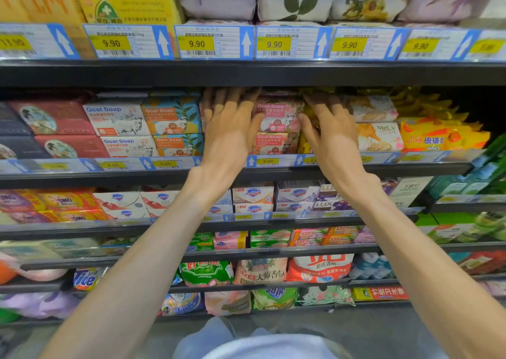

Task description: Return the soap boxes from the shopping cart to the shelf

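A stack of pink Goat Soap boxes (276, 117) stands on the second shelf (246, 171), between orange Goat Soap boxes (172, 120) and yellow packs. My left hand (230, 125) lies flat against the left side of the pink stack, fingers spread and reaching under the shelf above. My right hand (328, 128) presses the stack's right side, fingers apart. Neither hand closes around a box. The shopping cart is out of view.
White Goat Soap boxes (117, 120) and red boxes (54, 117) fill the shelf's left part. MeLy packs (380, 136) and yellow sulphur soap packs (438, 136) sit to the right. The upper shelf edge (246, 73) with price tags hangs just above my fingers. Lower shelves hold more soaps.
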`<state>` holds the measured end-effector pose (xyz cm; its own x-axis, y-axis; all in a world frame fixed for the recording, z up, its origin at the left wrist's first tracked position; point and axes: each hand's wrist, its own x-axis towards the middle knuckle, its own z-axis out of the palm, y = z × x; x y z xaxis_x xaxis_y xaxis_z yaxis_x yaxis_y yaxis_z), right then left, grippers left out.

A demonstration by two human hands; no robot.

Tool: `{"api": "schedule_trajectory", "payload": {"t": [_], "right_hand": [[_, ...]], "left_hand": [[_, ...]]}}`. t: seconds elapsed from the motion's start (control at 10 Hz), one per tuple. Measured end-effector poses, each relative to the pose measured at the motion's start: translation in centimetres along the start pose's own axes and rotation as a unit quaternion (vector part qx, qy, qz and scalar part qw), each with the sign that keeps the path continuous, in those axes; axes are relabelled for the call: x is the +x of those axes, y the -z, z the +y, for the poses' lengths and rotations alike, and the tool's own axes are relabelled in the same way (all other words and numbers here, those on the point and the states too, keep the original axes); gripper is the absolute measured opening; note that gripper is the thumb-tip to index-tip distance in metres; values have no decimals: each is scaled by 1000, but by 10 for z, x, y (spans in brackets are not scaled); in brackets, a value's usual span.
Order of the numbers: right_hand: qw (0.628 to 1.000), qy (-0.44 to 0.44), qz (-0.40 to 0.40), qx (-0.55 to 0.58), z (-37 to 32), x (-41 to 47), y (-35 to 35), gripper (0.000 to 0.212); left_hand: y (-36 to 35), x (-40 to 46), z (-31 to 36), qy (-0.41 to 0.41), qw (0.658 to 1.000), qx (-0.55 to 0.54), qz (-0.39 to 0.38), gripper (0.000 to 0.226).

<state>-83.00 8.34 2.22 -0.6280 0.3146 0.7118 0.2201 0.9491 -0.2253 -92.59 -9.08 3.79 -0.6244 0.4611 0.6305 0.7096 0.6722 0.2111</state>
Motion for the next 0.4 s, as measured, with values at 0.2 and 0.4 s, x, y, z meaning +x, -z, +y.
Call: {"api": "schedule_trajectory", "payload": {"t": [0.2, 0.4], "right_hand": [[1000, 6, -8, 18, -9, -5, 22, 33], [999, 10, -38, 21, -20, -10, 42, 28]], "left_hand": [[13, -11, -3, -30, 999, 27, 23, 39], [42, -30, -9, -27, 999, 31, 1, 40]]}}
